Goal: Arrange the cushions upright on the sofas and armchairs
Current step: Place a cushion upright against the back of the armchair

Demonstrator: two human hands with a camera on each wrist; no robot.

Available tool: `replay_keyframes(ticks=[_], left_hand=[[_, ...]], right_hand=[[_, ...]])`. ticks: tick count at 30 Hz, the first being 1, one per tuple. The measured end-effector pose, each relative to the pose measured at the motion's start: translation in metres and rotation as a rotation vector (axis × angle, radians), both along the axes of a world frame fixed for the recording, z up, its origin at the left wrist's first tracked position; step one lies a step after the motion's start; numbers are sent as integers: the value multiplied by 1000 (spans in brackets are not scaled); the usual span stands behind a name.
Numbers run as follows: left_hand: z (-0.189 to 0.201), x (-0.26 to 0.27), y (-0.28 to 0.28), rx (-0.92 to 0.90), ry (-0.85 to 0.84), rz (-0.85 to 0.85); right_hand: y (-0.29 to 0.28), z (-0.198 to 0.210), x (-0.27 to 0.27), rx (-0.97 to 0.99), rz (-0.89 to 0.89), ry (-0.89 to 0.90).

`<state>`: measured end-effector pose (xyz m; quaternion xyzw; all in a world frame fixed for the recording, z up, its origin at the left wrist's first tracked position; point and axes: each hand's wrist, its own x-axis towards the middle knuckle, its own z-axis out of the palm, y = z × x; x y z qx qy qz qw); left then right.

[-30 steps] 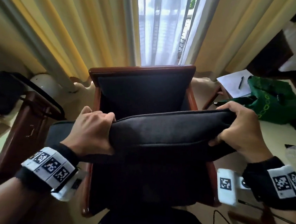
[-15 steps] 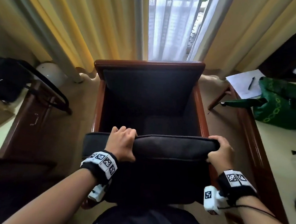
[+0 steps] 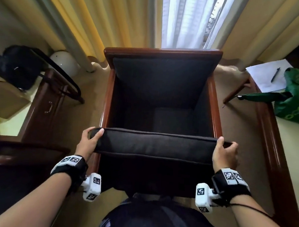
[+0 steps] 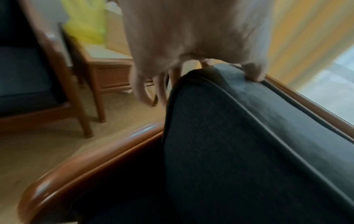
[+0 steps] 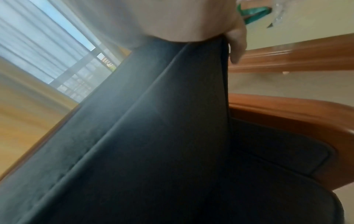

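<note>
Both hands, left hand (image 3: 88, 141) and right hand (image 3: 224, 155), grip the cushion's (image 3: 157, 145) top corners, fingers mostly hidden behind it.

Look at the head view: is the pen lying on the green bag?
No, the pen lies on the white paper, beside the green bag.
</note>
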<state>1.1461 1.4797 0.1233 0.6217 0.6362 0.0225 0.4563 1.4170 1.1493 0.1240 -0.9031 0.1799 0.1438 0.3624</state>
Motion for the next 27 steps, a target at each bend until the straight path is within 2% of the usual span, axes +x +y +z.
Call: replay_keyframes(ticks=[3,6,13,18,22,27], left_hand=[[-5,-4,0,-145,-128,129],[-10,3,2,-184,-128,197],[-24,14,-6,-176,-90,400],[-27,25,13,-366,-128,400],[-11,50,25,-320,-139,396],[7,76,57,-167,-121,368]], right_hand=[[-7,4,7,23,-43,130],[-16,1,15,147,-121,211],[-7,-4,27,184,-210,236],[10,5,44,196,-284,235],[21,18,55,159,-312,209],[37,28,90,161,-321,164]])
